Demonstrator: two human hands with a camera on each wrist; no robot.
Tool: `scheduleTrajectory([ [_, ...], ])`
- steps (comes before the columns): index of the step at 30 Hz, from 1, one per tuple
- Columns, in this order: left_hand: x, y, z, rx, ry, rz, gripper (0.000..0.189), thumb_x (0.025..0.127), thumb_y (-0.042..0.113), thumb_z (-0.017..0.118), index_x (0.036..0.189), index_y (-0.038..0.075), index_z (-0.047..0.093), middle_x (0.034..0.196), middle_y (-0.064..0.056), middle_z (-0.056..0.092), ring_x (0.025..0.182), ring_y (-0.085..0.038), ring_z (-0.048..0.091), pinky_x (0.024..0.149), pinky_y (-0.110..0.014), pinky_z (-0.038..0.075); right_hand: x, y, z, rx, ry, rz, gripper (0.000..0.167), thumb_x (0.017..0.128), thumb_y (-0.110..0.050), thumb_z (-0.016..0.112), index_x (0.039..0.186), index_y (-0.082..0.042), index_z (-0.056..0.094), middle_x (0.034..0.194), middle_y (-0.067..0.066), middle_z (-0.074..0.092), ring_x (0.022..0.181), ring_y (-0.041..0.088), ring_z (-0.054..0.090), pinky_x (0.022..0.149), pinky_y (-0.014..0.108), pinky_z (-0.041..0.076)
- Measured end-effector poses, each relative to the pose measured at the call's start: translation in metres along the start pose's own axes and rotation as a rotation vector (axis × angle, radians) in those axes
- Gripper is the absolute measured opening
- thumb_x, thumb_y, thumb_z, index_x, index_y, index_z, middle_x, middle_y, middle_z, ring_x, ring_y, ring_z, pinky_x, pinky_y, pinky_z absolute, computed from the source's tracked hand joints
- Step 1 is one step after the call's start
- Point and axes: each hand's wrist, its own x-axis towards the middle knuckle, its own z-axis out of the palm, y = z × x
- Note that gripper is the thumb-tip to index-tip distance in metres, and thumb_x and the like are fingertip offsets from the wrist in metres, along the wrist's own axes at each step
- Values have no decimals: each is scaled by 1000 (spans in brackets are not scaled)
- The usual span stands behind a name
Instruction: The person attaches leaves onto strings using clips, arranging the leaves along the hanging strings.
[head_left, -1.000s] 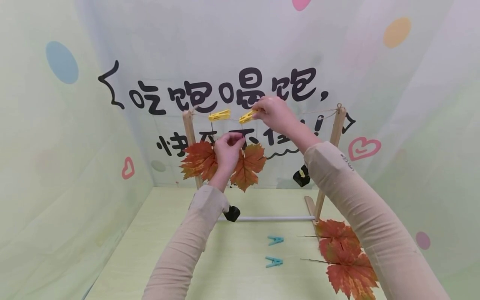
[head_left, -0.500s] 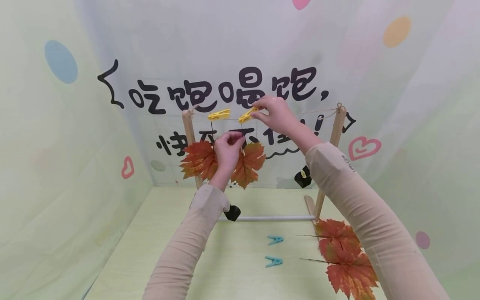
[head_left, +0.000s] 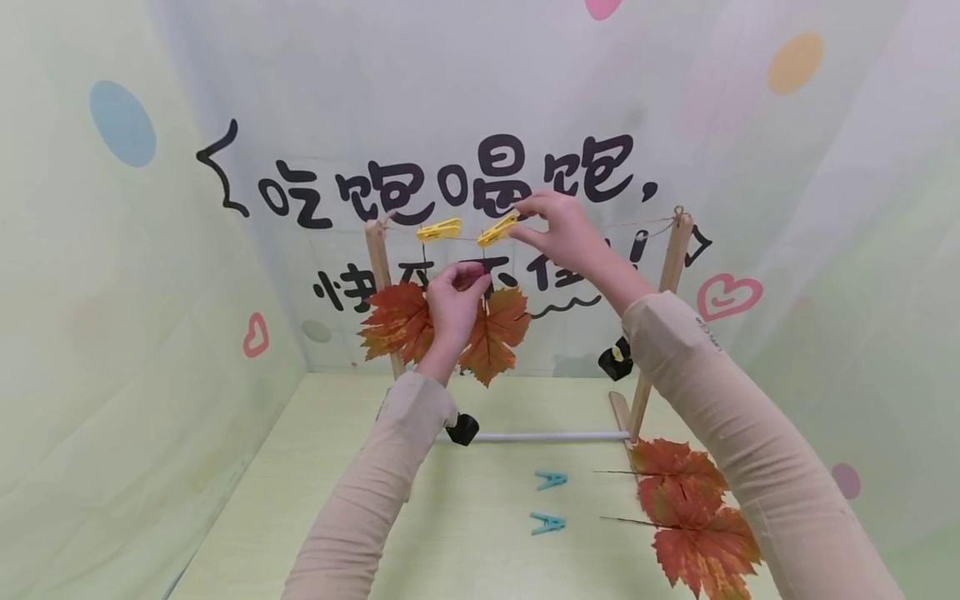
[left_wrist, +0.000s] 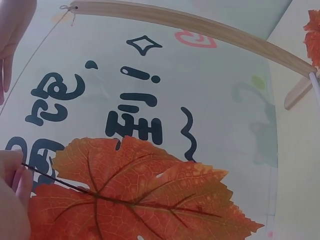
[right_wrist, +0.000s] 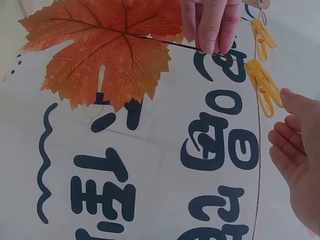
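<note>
My left hand (head_left: 454, 308) pinches the thin dark stem of an orange-red artificial maple leaf (left_wrist: 135, 195), which hangs below the string (right_wrist: 258, 175). A yellow clothespin (head_left: 497, 230) sits on the string at the top of that stem. Beside its handle end is my right hand (head_left: 566, 233), fingers spread apart, thumb tip right at the clothespin in the right wrist view. Farther left, a second yellow clothespin (head_left: 439, 229) holds another maple leaf (head_left: 396, 321) on the string; my left hand partly hides this leaf.
The string runs between a left wooden post (head_left: 378, 258) and a right wooden post (head_left: 675, 250), with a white rod (head_left: 555, 437) low between them. Two blue clothespins (head_left: 551, 480) lie on the table (head_left: 465, 550). Stemmed maple leaves (head_left: 701, 546) lie at right, partly under my sleeve.
My right hand has loosened from the yellow clothespin and drawn slightly to the right, its thumb and finger parting. The left hand has stayed nearly still on the stem.
</note>
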Motion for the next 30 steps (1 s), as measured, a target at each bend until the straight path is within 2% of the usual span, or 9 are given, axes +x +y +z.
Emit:
scheduleTrajectory([
  [13,-3,0,-6,8,-15,27,21,77,9,72,93,-2,67,91,-14,66,81,-19,61,68,-18,49,-20,8,-12,9,51,-20,39,80,-16,70,112,4,60,113,18,60,104,27,55,89,37,45],
  [18,-9,0,-9,21,-53,37,19,77,8,71,93,0,67,91,-12,66,81,-17,61,70,-20,51,-33,9,-17,-13,40,-45,41,79,-16,70,113,4,60,114,17,60,103,28,55,88,39,45],
  [26,-20,-3,-9,23,-149,14,20,78,5,70,97,0,65,94,-13,65,84,-19,61,76,-24,51,-55,18,-19,-36,41,-121,41,77,-14,73,111,5,61,109,18,62,102,31,56,92,43,41],
  [30,-24,-9,-6,47,-182,6,22,78,9,71,98,2,65,92,-9,66,83,-16,60,73,-22,51,-69,22,-19,-34,33,-108,41,75,-13,74,110,5,61,110,19,62,104,32,55,92,44,41],
])
